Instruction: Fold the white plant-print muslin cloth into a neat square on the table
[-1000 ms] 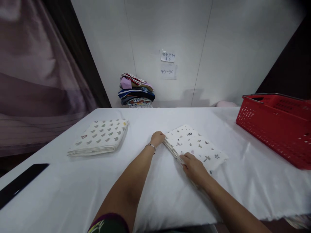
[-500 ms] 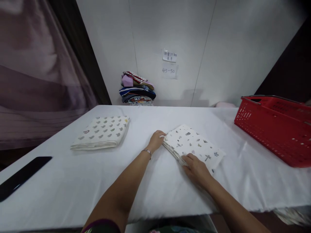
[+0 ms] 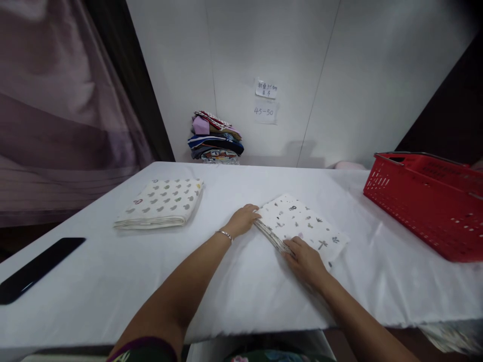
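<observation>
A folded white cloth [image 3: 298, 221] with small grey plant and animal prints lies at an angle on the white-covered table. At its left corner, my left hand [image 3: 243, 221] has its fingers closed on the layered edge. My right hand [image 3: 306, 259] grips the same folded edge at the near corner, thumb below and fingers on top. The layers show stacked between the two hands. Farther left lies another folded white cloth [image 3: 162, 201] with rows of grey shapes, apart from both hands.
A red plastic basket [image 3: 422, 201] stands on the right of the table [image 3: 143, 291]. A long black flat object [image 3: 37, 269] lies at the left edge. Behind the table rises a stack of folded fabrics [image 3: 216, 138], near paper signs [image 3: 266, 110] on the wall.
My left hand has shifted slightly at the cloth's left corner, and the corner no longer sticks up over its fingers. My right hand keeps its grip. The view has moved slightly.
</observation>
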`<state>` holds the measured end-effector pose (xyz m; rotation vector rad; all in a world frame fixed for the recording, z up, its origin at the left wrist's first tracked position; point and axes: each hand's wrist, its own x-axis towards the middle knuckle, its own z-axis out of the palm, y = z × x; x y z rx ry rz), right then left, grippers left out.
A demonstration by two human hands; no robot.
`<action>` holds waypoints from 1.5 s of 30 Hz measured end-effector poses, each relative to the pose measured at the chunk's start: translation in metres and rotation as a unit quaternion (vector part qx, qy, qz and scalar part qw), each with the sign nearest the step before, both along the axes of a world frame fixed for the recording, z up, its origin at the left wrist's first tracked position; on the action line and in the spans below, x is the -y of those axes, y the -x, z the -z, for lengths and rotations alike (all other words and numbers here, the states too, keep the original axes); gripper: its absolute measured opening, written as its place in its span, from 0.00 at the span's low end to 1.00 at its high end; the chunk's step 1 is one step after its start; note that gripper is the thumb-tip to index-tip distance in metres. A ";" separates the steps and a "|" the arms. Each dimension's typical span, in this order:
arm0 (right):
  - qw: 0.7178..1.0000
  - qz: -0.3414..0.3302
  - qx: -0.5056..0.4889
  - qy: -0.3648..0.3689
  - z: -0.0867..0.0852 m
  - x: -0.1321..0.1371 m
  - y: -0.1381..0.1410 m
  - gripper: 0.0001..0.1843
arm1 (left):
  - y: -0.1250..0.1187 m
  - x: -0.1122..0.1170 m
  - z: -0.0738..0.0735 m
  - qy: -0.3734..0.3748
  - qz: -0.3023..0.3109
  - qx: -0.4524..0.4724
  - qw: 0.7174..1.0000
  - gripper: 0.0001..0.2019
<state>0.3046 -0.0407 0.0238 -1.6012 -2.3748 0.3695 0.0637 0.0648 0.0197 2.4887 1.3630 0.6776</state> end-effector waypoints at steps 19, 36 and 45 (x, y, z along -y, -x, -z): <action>1.000 -0.002 0.008 -0.010 -0.001 0.001 0.002 0.13 | 0.004 -0.005 0.009 -0.073 0.055 -0.049 0.995 0.12; 0.993 -0.018 0.090 -0.076 0.011 0.010 0.003 0.22 | 0.012 0.004 0.028 -0.098 -0.002 -0.135 0.986 0.17; 0.965 -0.070 0.140 -0.212 0.034 0.043 -0.021 0.32 | 0.011 0.001 0.031 -0.135 -0.002 -0.163 0.977 0.16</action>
